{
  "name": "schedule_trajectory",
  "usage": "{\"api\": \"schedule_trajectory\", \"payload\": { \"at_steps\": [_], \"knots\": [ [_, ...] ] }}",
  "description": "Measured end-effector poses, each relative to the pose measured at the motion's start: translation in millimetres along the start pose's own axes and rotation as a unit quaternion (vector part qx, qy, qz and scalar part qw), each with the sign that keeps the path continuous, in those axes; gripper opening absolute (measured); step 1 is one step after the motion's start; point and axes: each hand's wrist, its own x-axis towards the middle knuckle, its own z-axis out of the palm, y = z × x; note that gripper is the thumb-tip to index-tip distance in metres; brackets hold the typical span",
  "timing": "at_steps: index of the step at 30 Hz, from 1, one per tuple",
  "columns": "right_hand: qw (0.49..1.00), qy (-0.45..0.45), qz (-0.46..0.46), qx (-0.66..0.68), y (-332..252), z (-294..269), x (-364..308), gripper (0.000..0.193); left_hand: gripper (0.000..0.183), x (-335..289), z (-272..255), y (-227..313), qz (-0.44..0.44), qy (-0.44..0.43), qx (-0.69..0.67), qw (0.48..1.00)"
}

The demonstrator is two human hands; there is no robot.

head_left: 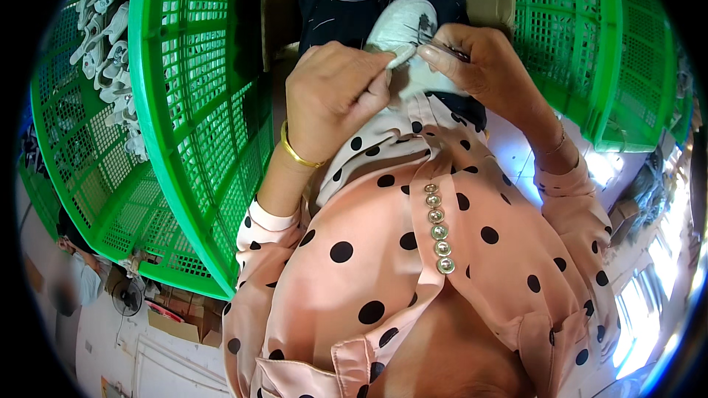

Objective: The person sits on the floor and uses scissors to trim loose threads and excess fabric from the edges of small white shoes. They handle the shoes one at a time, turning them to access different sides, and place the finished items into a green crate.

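A small white shoe (pixel 393 23) with a dark motif rests on my lap, its rounded toe pointing away from me. My left hand (pixel 335 92) is closed, its thumb and fingers pinching the shoe's near edge. Just right of it, my right hand (pixel 483 66) is closed around a slim dark metal tool (pixel 451 52). That tool's tip meets the shoe close to my left fingertips. Most of the tool lies hidden in my fingers, so its exact kind does not show.
Dark trousers (pixel 339 0) with loose white threads lie beneath the shoe. Tall green plastic baskets (pixel 158 103) stand to my left, one with many pale shoes (pixel 110 51). Another green basket (pixel 568 29) is at my right. A fan (pixel 127 296) and a person (pixel 77 280) appear at lower left.
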Motion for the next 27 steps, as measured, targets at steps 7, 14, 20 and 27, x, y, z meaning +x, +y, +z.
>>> {"api": "schedule_trajectory", "payload": {
  "at_steps": [7, 14, 20, 27],
  "knots": [
    [0.976, -0.026, 0.113, 0.183, 16.3, 20.7, -1.0, 0.031, 0.032, -18.2, 25.9, 1.8, 0.118, 0.011, 0.116, 0.986],
    [0.966, -0.013, 0.091, 0.243, 37.5, 42.3, -0.6, 0.021, 0.023, -28.5, 31.6, -7.3, -0.114, 0.073, -0.019, 0.991],
    [0.967, -0.024, 0.068, 0.246, 35.6, 42.0, 1.7, 0.02, 0.021, -16.9, 40.0, -21.2, -0.004, 0.035, 0.043, 0.998],
    [0.95, -0.015, 0.083, 0.302, 38.6, 45.9, 0.3, 0.02, 0.022, -9.3, 41.8, -27.1, 0.062, 0.002, 0.091, 0.994]
  ]
}}
